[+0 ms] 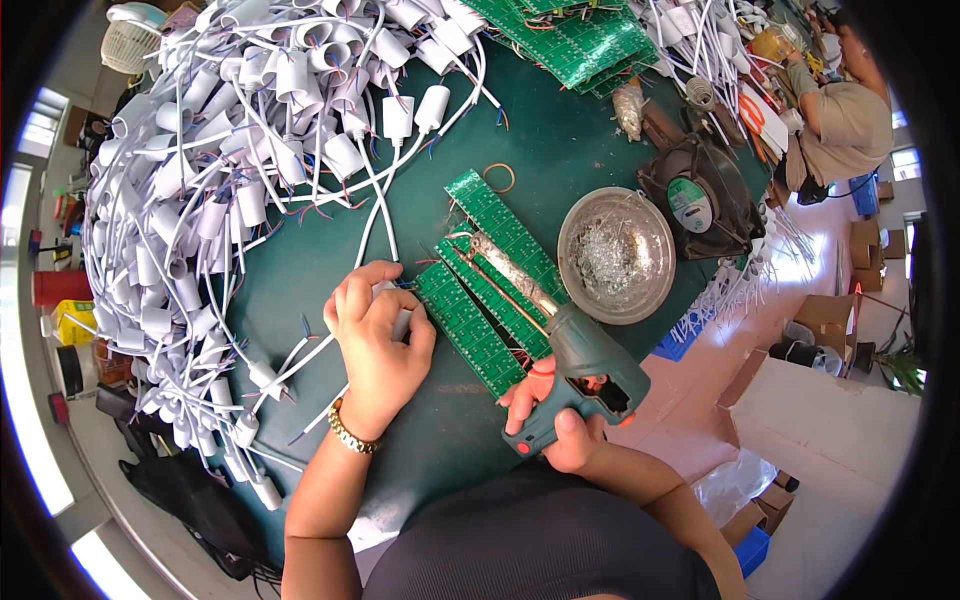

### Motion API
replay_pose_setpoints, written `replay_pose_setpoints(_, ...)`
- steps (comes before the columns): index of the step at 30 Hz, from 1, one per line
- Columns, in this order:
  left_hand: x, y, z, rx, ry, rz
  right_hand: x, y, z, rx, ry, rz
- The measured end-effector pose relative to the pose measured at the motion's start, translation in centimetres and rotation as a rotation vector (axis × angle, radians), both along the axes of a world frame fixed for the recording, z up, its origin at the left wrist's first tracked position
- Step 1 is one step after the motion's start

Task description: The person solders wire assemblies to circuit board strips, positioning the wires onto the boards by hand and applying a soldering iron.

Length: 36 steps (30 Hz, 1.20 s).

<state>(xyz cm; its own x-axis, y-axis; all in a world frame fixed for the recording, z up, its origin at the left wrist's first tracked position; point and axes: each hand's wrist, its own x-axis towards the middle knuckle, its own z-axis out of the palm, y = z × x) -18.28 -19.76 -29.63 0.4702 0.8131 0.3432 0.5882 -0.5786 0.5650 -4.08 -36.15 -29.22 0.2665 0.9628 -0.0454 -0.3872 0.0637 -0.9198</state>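
Note:
My left hand [372, 352], with a gold bracelet at the wrist, is closed around a white wired socket [402, 324], mostly covered by the fingers. Its fingertips are beside the left edge of a green circuit board panel [462, 322]. In my right hand [574, 444] is a dark green soldering gun [585, 345], gripped by the handle with fingers at the orange trigger. The gun's metal barrel and thin wire feed tube point up and left over the panels. A second narrow green panel [478, 205] lies beside the first, partly hidden under the barrel.
A big heap of white wired sockets [290, 80] covers the table's left. Right of the panels stand a round bowl of metallic scraps [615, 255] and a black fan [695, 195]. Stacked green panels [575, 45] lie at the back. A co-worker [840, 120] sits far right.

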Motion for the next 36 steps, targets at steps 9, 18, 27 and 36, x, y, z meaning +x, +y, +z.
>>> replay_pose_setpoints(9,-0.3,0.3,0.2,-0.057,-0.008,-0.026,1.9,-2.0,2.0,-0.118,-0.046,0.151)
replay_pose_setpoints(18,-0.5,0.4,0.2,-0.064,-0.037,-0.033,1.9,-3.2,1.3,-0.140,-0.177,0.279)
replay_pose_setpoints(27,-0.4,0.4,0.1,-0.022,-0.030,-0.030,1.6,-3.7,0.7,-0.161,-0.232,0.235)
replay_pose_setpoints(36,-0.5,0.4,0.0,-0.046,-0.049,-0.027,1.9,-4.4,0.1,-0.077,-0.713,0.176)
